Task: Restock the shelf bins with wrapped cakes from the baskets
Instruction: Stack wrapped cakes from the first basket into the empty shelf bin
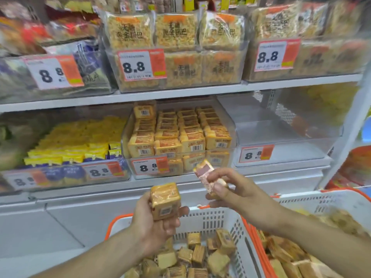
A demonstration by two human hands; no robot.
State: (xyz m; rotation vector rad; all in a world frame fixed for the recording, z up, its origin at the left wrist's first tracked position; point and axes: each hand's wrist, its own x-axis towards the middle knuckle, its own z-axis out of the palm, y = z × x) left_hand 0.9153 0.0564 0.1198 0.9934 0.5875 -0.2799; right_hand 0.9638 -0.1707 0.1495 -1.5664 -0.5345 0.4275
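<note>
1. White plastic with an orange rim, the near basket (224,219) sits lowest in view, directly under both hands, so loose wrapped cakes (200,255) are an easy reach down; it is roughly half full of them, lying at all angles.
2. To the right, touching it rim to rim, a second basket (321,201) holds more cakes (285,255), paler and layered in look.
3. Left hand (156,221) is curled round a golden cube-shaped cake (165,199), fingers clamped on its lower half; held upright above the basket, label side toward the camera, probably to check it before shelving.
4. Right hand (230,189) pinches a pinkish-striped cake (208,177) between thumb and fingertips, grip closed on its edge; it is tilted and raised toward the bin, likely the next one to go in.
5. Just beyond the hands, the middle clear shelf bin (128,135) already carries neat rows of orange-labelled cakes (180,133), barcodes forward, nearly full.
6. Its right neighbour, another clear bin (281,137), looks almost bare, which I judge the place needing stock.
7. Left of them a bin of yellow packets (80,137); on the shelf above, rice-crust snack packs (174,33) behind 8.8 price tags (140,65).
</note>
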